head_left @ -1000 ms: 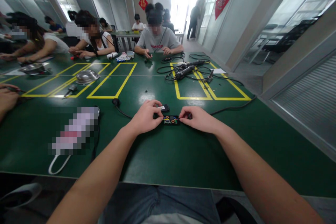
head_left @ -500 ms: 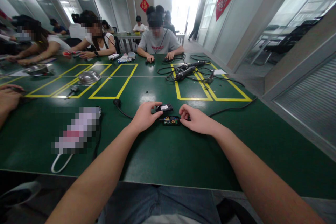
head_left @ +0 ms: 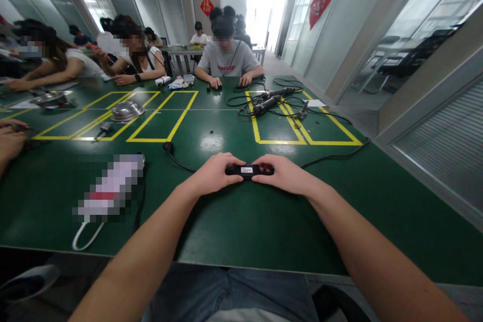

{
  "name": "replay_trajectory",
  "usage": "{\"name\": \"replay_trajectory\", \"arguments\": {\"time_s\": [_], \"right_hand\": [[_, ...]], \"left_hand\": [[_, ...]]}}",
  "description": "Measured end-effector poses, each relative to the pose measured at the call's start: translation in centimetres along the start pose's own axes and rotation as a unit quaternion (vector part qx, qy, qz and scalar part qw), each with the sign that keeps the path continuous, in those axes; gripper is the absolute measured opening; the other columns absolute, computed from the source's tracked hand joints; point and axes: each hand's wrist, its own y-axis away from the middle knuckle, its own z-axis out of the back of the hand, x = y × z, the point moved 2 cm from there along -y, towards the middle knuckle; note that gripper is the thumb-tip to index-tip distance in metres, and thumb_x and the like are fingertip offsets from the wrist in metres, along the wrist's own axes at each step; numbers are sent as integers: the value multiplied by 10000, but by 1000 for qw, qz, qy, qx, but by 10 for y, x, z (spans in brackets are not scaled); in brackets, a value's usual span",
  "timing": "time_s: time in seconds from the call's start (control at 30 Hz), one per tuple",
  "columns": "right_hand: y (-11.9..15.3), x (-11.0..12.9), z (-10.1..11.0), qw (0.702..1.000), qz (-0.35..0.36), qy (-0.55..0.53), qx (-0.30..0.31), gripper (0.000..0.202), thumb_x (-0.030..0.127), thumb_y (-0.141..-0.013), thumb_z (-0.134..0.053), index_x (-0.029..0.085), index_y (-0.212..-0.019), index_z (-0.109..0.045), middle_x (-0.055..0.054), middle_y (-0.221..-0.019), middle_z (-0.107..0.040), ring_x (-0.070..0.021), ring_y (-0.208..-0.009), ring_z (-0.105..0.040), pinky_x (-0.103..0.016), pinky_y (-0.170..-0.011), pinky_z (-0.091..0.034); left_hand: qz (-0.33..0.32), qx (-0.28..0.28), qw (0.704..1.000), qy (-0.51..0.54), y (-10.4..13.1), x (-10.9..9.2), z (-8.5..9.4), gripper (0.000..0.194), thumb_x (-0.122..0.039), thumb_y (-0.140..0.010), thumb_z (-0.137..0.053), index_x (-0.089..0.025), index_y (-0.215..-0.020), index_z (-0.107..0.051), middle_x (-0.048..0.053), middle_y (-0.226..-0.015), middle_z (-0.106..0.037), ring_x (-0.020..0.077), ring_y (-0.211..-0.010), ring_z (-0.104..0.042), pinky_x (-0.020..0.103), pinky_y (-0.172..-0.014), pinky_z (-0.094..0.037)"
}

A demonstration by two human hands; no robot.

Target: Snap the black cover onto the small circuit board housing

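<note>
A small black plastic case [head_left: 247, 170] with a white label lies in front of me, its lid on top of the lower half. My left hand [head_left: 217, 173] grips its left end between thumb and fingers. At the right end my right hand [head_left: 281, 175] holds it the same way. The circuit parts inside are hidden under the lid. A black cord with a plug [head_left: 168, 147] runs out to the left, and another black cable [head_left: 334, 155] leads off to the right. Whether the lid sits fully flush I cannot tell.
A phone-like blurred item with a white strap [head_left: 88, 235] lies left of my forearm. Beyond are a metal bowl [head_left: 127, 110], yellow tape rectangles [head_left: 149, 140] and black tools with tangled cables [head_left: 267, 104]. A person [head_left: 230, 58] sits opposite; another person's hand [head_left: 11, 141] is at the far left.
My left hand has brought the black lid down over the case, covering the circuit board. My right hand has gone from beside the case to gripping its right end.
</note>
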Motion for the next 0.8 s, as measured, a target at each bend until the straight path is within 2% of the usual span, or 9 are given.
{"name": "replay_trajectory", "arguments": {"time_s": [0.23, 0.37, 0.5, 0.6, 0.67, 0.8], "right_hand": [[2, 3, 1, 999, 18, 45, 17, 353, 415, -980, -772, 230, -1279, -801, -99, -1135, -759, -280, -1025, -703, -389, -939, -523], [1, 3, 0, 998, 16, 50, 23, 359, 409, -989, -764, 229, -1298, -795, -98, -1118, -746, -270, -1003, -695, -380, -925, -525], [1, 2, -3, 999, 4, 49, 17, 393, 431, -975, -774, 224, -1309, -780, -94, -1114, -744, -265, -1000, -695, -366, -898, -527], [1, 0, -4, 1000, -14, 27, 2, 538, 450, -940, -807, 212, -1412, -705, -92, -1137, -741, -259, -1002, -693, -369, -897, -532], [2, -1, -3, 1000, -26, 6, -3, 650, 456, -933, -810, 207, -1502, -617, -69, -1084, -726, -240, -958, -688, -361, -870, -533], [3, 1, -3, 999, -37, -24, 1, 678, 444, -956, -779, 207, -1537, -524, -14, -949, -676, -209, -849, -660, -333, -778, -516]], "left_hand": [[-2, -2, 1000, 10, 1, -1, -1, 398, -293, -887, -865, -243, -1281, -828, 56, -1057, -782, 243, -945, -737, 389, -950, -574], [-4, -6, 1000, 2, 1, 0, -2, 397, -283, -882, -862, -240, -1276, -827, 59, -1053, -782, 243, -941, -737, 387, -942, -573], [8, -15, 999, 49, 1, 4, -4, 356, -277, -892, -842, -226, -1244, -825, 67, -1101, -807, 244, -994, -748, 391, -977, -581], [26, -24, 994, 99, 0, 7, -7, 392, -271, -913, -814, -211, -1299, -786, 82, -1163, -823, 251, -1063, -755, 404, -1010, -585], [38, -35, 992, 117, -1, 8, -7, 441, -270, -911, -813, -207, -1343, -753, 90, -1179, -824, 256, -1088, -757, 414, -1016, -588], [59, -39, 986, 152, -3, 9, -6, 389, -343, -967, -750, -194, -1326, -728, 88, -1129, -823, 248, -1027, -769, 405, -952, -608]]}}
